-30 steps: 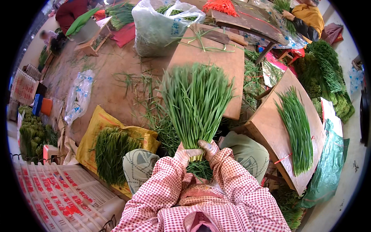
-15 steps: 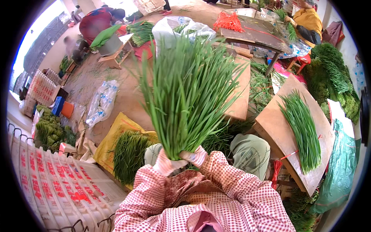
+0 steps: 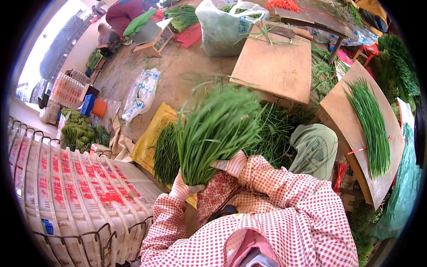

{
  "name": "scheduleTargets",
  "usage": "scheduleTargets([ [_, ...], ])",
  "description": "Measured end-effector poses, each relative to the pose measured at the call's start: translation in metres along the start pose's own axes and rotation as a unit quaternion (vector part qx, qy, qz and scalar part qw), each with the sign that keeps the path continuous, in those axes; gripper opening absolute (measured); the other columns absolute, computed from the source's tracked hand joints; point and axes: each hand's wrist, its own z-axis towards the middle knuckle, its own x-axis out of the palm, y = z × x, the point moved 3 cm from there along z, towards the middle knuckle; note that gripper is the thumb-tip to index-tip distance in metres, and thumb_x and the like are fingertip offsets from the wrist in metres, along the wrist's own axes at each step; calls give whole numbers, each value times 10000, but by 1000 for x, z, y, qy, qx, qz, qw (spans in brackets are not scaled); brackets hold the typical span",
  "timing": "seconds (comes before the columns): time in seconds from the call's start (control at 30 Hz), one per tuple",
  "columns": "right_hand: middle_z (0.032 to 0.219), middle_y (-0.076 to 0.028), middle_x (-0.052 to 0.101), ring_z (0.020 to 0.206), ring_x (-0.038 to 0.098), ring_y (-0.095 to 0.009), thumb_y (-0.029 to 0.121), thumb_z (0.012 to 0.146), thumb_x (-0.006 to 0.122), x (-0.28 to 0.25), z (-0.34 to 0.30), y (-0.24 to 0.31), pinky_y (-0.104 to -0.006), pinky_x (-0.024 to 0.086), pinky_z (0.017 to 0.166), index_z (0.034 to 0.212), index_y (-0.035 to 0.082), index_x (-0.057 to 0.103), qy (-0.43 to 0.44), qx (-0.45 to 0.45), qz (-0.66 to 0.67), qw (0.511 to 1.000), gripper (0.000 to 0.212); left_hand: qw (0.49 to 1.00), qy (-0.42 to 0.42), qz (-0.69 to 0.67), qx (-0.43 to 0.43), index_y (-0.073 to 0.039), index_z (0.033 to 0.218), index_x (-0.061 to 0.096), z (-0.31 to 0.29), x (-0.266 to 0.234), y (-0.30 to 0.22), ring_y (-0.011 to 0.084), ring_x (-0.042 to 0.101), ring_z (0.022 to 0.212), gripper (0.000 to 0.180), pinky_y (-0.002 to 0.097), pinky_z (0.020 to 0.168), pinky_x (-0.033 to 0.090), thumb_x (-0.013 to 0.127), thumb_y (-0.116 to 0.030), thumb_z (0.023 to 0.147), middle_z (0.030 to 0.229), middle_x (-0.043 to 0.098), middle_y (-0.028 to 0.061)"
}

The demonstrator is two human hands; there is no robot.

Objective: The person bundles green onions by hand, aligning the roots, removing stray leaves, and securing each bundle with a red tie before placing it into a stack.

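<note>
Thick bunch of long green chives [image 3: 213,133] now tipped left, off bare wooden tabletop [image 3: 275,66]; both gloved hands, left [image 3: 184,190] and right [image 3: 232,163], clasp its base.

I've got red-and-white checked sleeves [image 3: 284,209] on, a floral apron [image 3: 218,193], and patterned gloves on my left hand [image 3: 184,190] and right hand [image 3: 232,164].

Both forearms, in red-and-white checked sleeves, rise from the lower edge and bend inward toward each other. The gloved left hand [image 3: 186,190] sits lower, fingers curled shut in a grip. The gloved right hand [image 3: 231,163] sits higher, fingers wrapped closed too.
</note>
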Motion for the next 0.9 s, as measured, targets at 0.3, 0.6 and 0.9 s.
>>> scheduleTargets([
  [0.3,1271,-193,530,1193,490,-286,252,692,781,-61,-20,86,-364,379,1024,1261,-13,466,97,178,-253,946,702,996,-60,-50,41,-110,1179,520,26,2,29,172,572,1022,637,313,947,414,817,-194,622,1107,621,-26],
  [0.6,655,50,503,587,445,-38,85,726,757,-76,-43,166,-202,381,560,1240,52,503,-135,37,-49,989,575,978,-97,-173,61,-44,1139,554,39,16,-7,171,608,952,614,290,860,469,832,-203,615,1078,645,16],
  [0.9,686,-79,592,632,563,-151,306,727,770,-83,23,152,-290,459,603,1243,17,480,-54,58,-344,936,659,987,-43,-146,49,-62,1197,496,38,10,-5,173,589,1028,664,306,902,465,844,-158,640,1128,622,20],
])
